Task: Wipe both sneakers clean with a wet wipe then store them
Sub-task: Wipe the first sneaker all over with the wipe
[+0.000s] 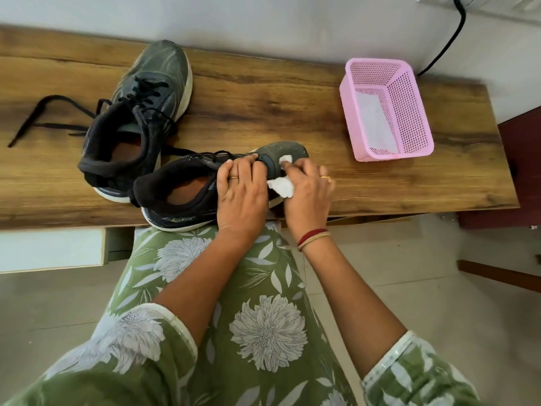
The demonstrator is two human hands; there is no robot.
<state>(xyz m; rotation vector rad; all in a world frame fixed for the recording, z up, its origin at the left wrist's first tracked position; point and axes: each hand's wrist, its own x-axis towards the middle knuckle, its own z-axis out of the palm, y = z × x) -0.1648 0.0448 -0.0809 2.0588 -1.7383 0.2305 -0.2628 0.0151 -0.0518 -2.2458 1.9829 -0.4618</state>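
Two dark grey sneakers with white soles rest on a wooden table (292,112). The near sneaker (175,191) lies at the table's front edge, toe pointing right. My left hand (241,190) grips it over the laces and midfoot. My right hand (307,189) presses a white wet wipe (281,186) against the toe area of that sneaker. The far sneaker (140,112) stands upright behind and to the left, toe pointing away, its black laces trailing loose to the left.
A pink perforated plastic basket (409,112) stands at the table's right, with a white sheet lying in its bottom. A black cable (450,39) runs down the wall behind it. Tiled floor lies below, with dark wooden furniture at the far right.
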